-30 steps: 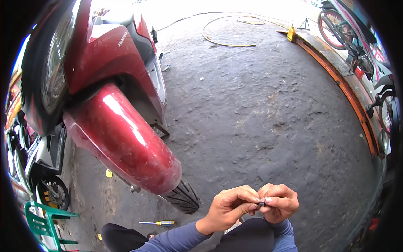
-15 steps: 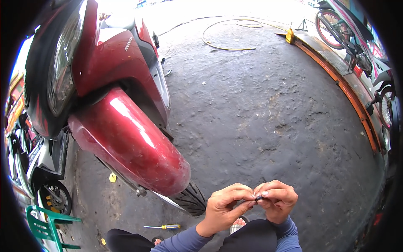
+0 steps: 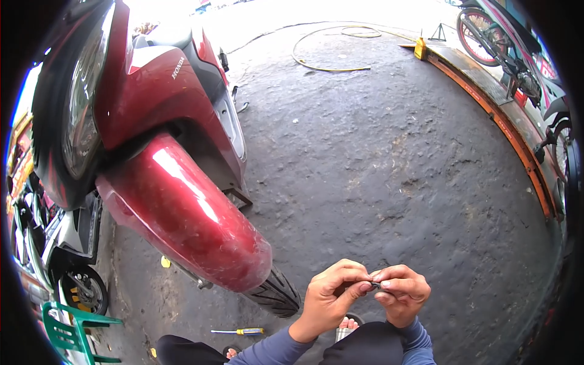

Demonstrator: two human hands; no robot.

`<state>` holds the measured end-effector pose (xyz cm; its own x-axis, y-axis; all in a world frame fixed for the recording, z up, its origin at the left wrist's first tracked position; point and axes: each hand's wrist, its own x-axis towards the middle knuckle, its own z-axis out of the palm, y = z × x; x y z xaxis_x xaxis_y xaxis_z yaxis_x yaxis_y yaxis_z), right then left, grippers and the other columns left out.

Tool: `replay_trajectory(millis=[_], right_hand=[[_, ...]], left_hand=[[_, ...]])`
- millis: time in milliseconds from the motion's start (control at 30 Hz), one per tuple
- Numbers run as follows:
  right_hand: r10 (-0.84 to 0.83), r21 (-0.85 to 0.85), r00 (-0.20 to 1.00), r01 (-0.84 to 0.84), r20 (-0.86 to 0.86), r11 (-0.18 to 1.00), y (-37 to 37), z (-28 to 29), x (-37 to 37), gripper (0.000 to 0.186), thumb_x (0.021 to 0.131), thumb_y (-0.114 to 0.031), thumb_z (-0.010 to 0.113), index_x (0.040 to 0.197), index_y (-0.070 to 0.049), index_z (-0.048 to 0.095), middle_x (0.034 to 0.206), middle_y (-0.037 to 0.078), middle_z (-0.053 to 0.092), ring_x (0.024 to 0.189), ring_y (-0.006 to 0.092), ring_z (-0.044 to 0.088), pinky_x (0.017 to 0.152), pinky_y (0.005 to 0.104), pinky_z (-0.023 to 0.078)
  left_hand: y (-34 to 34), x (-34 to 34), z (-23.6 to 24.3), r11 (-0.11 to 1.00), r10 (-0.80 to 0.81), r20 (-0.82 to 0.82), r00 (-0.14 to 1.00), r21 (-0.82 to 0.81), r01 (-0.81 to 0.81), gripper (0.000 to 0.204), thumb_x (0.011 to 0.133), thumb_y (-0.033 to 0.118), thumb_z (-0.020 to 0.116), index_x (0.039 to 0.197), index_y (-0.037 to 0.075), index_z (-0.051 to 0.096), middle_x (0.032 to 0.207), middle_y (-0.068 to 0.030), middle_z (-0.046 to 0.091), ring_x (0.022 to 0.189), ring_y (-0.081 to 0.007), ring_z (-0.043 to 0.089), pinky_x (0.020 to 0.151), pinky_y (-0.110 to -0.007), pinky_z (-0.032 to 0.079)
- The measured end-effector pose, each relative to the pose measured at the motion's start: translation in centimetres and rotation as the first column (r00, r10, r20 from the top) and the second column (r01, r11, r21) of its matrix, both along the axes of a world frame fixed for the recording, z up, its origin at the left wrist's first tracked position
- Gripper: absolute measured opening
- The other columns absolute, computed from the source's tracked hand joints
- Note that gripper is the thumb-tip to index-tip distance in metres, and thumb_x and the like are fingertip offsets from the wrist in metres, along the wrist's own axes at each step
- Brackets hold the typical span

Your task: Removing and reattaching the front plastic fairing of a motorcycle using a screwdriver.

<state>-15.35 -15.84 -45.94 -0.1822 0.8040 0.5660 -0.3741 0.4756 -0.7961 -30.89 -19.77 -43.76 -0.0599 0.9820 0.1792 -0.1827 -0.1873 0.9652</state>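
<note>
Both my hands meet above my knees, to the right of a red scooter's front wheel. Between the fingertips sits a small dark part (image 3: 376, 285), mostly covered, so its kind cannot be made out. My left hand (image 3: 336, 293) pinches it from one side with thumb and forefinger. From the other side, my right hand (image 3: 403, 295) closes thumb and fingers on it. Close by on the left is the scooter's glossy red front fender (image 3: 194, 219), with the black tyre (image 3: 277, 295) below. A screwdriver (image 3: 248, 331) with a yellow handle lies on the floor left of my left forearm.
A green plastic chair (image 3: 79, 325) stands at lower left, near parked motorbikes (image 3: 85, 289). Along the right runs an orange-edged lift ramp (image 3: 496, 118) carrying another motorbike (image 3: 517, 61). A yellow hose (image 3: 331, 69) loops across the rough dark floor (image 3: 377, 158) at the back, near a yellow bottle (image 3: 420, 48).
The fingertips have shifted slightly around the small dark part, which shows a little less now. The whole view has turned a little; both hands keep their pinch.
</note>
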Motion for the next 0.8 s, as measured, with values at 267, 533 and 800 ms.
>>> replay_trajectory(millis=[267,533,800], right_hand=[[0.004,0.079,0.987,0.009,-0.161,0.997,-0.4,-1.0,0.0,0.021,0.077,0.001,0.077,0.095,-0.002,0.068,0.09,0.012,0.064,0.08,0.0236,0.069,0.075,0.0413,0.058],[-0.069,0.145,0.984,0.093,-0.164,0.985,-0.4,-1.5,0.2,0.02,0.077,-0.001,0.078,0.094,-0.002,0.066,0.092,0.009,0.059,0.075,0.0187,0.064,0.07,0.0367,0.057],[-0.096,0.033,0.979,0.104,-0.181,0.994,0.9,-1.7,0.0,0.019,0.085,-0.016,0.073,0.094,-0.002,0.063,0.082,0.006,0.057,0.064,0.0137,0.057,0.058,0.0307,0.05]], left_hand=[[-0.1,1.0,0.8,0.975,0.052,-0.173,0.984,0.223,-0.012,0.013,0.08,-0.006,0.071,0.091,-0.002,0.066,0.087,-0.0139,0.067,0.078,-0.0195,0.065,0.069,-0.029,0.054],[0.7,2.2,1.3,0.964,-0.018,-0.142,0.99,0.262,0.055,0.014,0.079,-0.008,0.07,0.091,-0.002,0.067,0.089,-0.0147,0.068,0.081,-0.0209,0.067,0.069,-0.029,0.054],[-0.2,3.6,-1.4,0.992,0.031,0.2,0.979,0.11,-0.054,0.013,0.088,-0.007,0.061,0.1,-0.003,0.06,0.097,-0.0177,0.062,0.082,-0.0202,0.064,0.07,-0.031,0.056]])
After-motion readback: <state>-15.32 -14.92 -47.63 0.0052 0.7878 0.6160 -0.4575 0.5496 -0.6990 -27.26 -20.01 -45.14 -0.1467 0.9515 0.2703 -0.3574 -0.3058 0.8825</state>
